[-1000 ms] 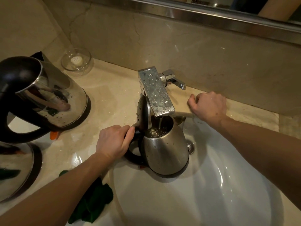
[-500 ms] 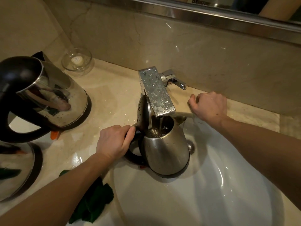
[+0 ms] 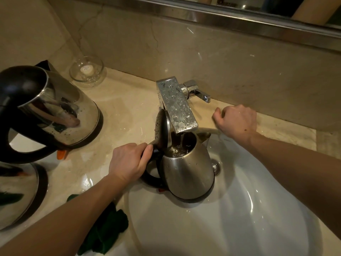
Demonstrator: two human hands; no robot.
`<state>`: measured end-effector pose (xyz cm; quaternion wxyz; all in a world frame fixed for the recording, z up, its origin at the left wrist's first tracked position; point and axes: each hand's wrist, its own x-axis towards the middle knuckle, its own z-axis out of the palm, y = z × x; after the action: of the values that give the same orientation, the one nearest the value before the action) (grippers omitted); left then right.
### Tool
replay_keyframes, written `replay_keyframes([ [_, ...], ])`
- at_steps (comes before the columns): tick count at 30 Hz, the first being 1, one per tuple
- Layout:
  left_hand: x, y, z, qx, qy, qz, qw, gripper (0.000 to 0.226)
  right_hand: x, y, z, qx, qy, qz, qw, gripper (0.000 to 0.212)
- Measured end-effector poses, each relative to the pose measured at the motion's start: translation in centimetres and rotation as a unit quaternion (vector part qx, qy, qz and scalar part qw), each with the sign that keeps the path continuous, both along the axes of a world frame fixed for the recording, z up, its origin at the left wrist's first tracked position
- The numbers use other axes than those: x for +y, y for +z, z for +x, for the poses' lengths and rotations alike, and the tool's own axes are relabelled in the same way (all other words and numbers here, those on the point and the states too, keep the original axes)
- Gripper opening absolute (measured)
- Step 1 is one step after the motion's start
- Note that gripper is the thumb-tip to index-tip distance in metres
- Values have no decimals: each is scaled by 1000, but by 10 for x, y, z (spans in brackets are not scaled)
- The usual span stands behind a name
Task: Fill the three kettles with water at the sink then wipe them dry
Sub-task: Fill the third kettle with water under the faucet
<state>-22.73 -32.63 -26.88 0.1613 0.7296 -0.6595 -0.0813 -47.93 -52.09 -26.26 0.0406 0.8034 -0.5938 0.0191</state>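
A steel kettle (image 3: 188, 172) with its lid flipped up stands in the white sink (image 3: 239, 218), under the square chrome tap (image 3: 175, 106). Water runs from the tap into the kettle's mouth. My left hand (image 3: 129, 161) grips the kettle's black handle. My right hand (image 3: 238, 121) rests as a loose fist on the counter behind the sink, just below the tap lever (image 3: 199, 93). A second steel kettle (image 3: 55, 109) stands on the counter at the left. A third kettle (image 3: 16, 193) shows partly at the lower left edge. A dark green cloth (image 3: 105, 231) lies by the sink's front left rim.
A small glass dish (image 3: 86, 71) with a white soap sits at the back left of the beige marble counter (image 3: 125, 100). A marble backsplash and a mirror ledge run along the back. The sink drain (image 3: 215, 167) lies right of the kettle.
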Motion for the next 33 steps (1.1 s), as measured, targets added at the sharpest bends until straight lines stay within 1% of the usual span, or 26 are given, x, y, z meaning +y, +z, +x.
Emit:
replay_keyframes([
  [6,0,-1,0,0,2,1,1000,46,1,1,-1,0,0,8,1000,58],
  [10,0,-3,2,2,3,5,1000,53,0,1,0,-1,-2,8,1000,58],
  [15,0,-1,1,1,1,6,1000,51,1,0,0,2,-4,6,1000,58],
  [20,0,-2,0,1,4,6,1000,54,1,0,0,6,-1,6,1000,59],
  [28,0,0,0,5,8,7,1000,49,1,0,1,-1,-3,-1,1000,57],
  [33,0,-1,1,5,6,6,1000,58,1,0,1,-4,-4,1,1000,57],
])
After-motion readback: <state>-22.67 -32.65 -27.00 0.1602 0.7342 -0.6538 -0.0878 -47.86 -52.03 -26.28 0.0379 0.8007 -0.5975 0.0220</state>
